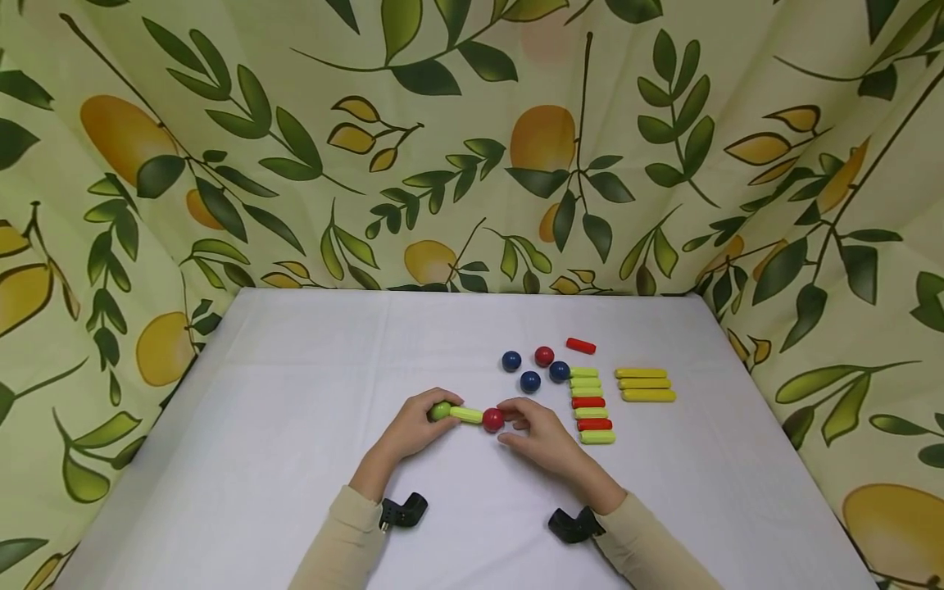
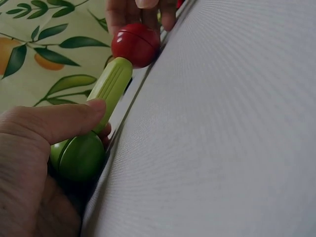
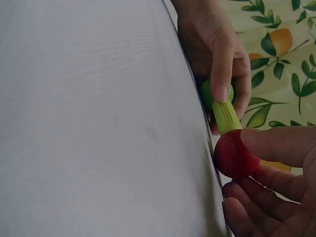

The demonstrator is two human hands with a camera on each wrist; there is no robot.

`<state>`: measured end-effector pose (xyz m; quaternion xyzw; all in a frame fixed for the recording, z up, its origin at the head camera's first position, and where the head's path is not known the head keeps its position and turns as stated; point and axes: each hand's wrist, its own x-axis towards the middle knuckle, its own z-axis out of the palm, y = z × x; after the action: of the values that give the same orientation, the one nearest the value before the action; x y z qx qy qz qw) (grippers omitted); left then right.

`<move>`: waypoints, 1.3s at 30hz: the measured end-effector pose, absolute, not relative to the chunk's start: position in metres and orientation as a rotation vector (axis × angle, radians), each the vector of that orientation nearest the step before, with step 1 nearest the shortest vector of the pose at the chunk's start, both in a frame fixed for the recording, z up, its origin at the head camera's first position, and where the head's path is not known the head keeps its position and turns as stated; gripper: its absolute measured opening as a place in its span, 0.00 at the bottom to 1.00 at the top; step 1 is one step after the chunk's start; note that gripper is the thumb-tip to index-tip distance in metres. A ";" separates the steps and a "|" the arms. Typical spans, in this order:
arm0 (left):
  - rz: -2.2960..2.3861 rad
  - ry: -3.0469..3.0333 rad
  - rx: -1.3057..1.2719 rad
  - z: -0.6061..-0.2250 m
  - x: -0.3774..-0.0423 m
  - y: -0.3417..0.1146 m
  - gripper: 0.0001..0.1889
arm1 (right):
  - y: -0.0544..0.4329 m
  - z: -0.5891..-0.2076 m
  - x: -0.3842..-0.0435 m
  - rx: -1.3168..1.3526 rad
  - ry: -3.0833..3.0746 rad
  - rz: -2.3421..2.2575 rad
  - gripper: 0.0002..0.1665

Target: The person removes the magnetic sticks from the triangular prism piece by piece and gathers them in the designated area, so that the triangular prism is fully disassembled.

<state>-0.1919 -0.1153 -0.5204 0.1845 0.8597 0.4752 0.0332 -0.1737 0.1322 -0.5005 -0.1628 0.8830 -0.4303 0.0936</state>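
My left hand (image 1: 417, 422) grips the light green ridged stick (image 1: 466, 415) near the green ball (image 1: 439, 411) at its end. In the left wrist view its thumb presses along the stick (image 2: 111, 89), beside the green ball (image 2: 81, 155). A red ball (image 1: 492, 420) sits on the stick's other end. My right hand (image 1: 544, 434) is at the red ball, its thumb and fingers spread around the far side. In the right wrist view the thumb overlaps the red ball (image 3: 234, 155); whether it touches is hard to tell.
Right of the hands lies a column of light green sticks (image 1: 592, 413) and red sticks (image 1: 588, 402). Behind are blue balls (image 1: 530, 382), another red ball (image 1: 544, 356) and a lone red stick (image 1: 581, 346). Yellow sticks (image 1: 647, 396) lie further right on the white table (image 1: 295, 360).
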 end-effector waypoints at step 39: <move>1.451 2.736 0.525 -0.523 -0.195 -0.117 0.10 | 0.107 -0.505 -0.195 -0.382 2.830 -1.375 0.25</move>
<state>-0.1949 -0.1167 -0.5231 0.1670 0.8710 0.4620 0.0003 -0.1947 0.1071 -0.5047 -0.1205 0.8928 -0.4338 -0.0142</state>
